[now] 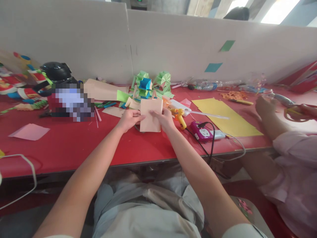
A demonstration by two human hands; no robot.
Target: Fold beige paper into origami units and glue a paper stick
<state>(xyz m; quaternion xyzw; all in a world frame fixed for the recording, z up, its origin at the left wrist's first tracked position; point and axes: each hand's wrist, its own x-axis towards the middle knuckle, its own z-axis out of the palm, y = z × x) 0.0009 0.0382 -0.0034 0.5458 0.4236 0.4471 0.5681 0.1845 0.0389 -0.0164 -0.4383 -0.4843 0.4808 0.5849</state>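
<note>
Between my two hands is a rectangular piece of beige paper (151, 114), held up over the red table (99, 145). My left hand (130, 119) pinches its left edge, the thumb lying on the front face. On the opposite edge my right hand (166, 119) grips it, with the thumb also on the front and the fingers mostly hidden behind. Folded green paper shapes (163, 79) and a blue folded paper piece (145, 85) stand just beyond. A yellow glue gun (180, 117) lies right of my right hand, with a clear glue stick (210, 114) in it.
A purple power strip (201, 132) with cables sits near the front edge. Yellow sheets (230, 119) lie to the right, pink paper (29, 131) to the left. A black helmet-like object (56, 71) stands back left. A co-worker's arm (267, 114) reaches over the table at right.
</note>
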